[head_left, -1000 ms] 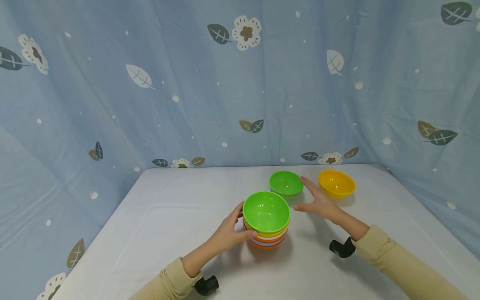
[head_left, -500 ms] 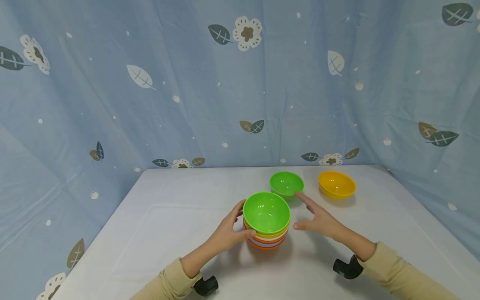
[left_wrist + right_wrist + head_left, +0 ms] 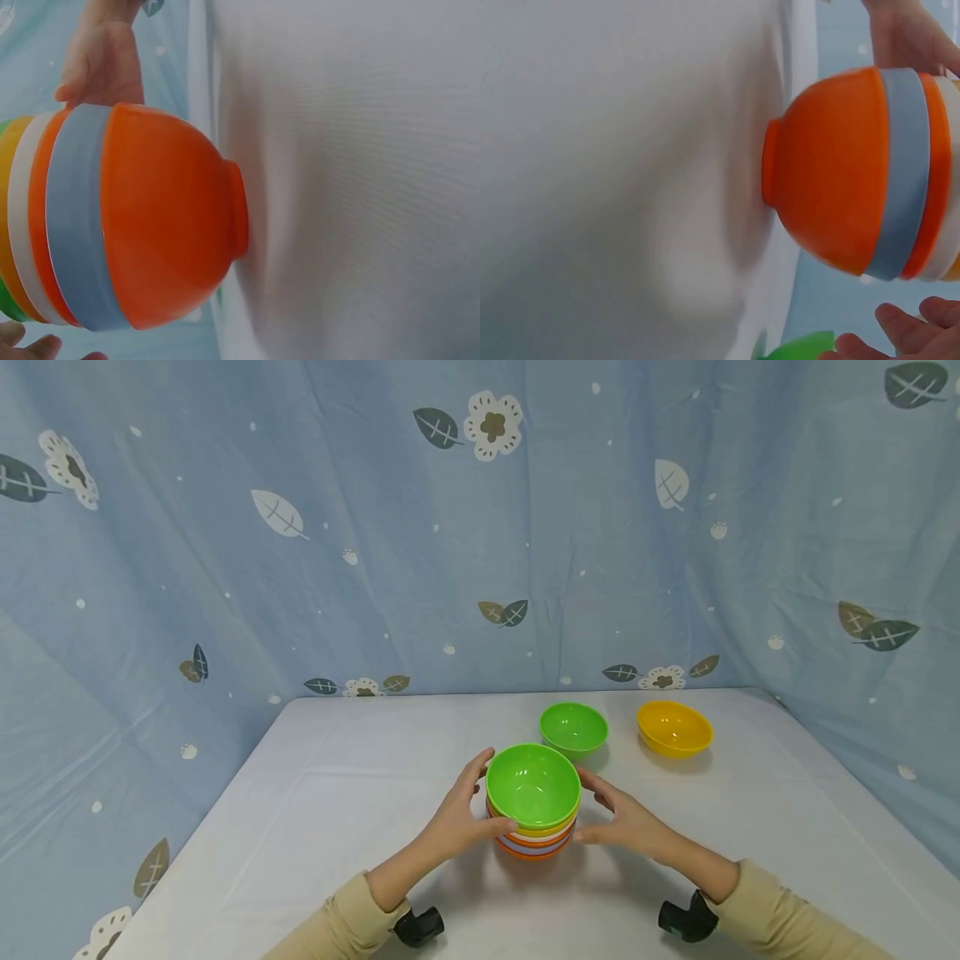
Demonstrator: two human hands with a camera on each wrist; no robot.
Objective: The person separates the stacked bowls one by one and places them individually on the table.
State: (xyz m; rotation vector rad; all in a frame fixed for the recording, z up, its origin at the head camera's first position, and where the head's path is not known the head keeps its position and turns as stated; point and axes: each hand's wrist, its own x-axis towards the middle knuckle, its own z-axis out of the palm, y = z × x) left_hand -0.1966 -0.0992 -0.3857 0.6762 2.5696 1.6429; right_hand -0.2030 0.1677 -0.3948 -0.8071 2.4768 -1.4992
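Note:
A stack of nested bowls (image 3: 533, 785) stands near the middle of the table, a green bowl on top and an orange bowl (image 3: 165, 217) at the bottom. Yellow, white, orange and blue-grey rims show between. My left hand (image 3: 457, 818) is spread around the stack's left side, thumb across its front and fingers extended beside it; the left wrist view shows a small gap between fingertips and bowls. On the other side my right hand (image 3: 633, 822) is spread too, thumb at the lower right rim. Its fingers (image 3: 907, 330) show a little away from the stack in the right wrist view.
Just behind the stack sits a single green bowl (image 3: 573, 728). A yellow bowl (image 3: 673, 728) lies farther right near the table's back edge. White cloth covers the table (image 3: 360, 777), and a blue patterned curtain (image 3: 375, 527) hangs behind and along both sides.
My right hand has come left and nearer, from beside the single green bowl to the stack's right side. My left hand's fingers have straightened slightly. The bowls stay in place.

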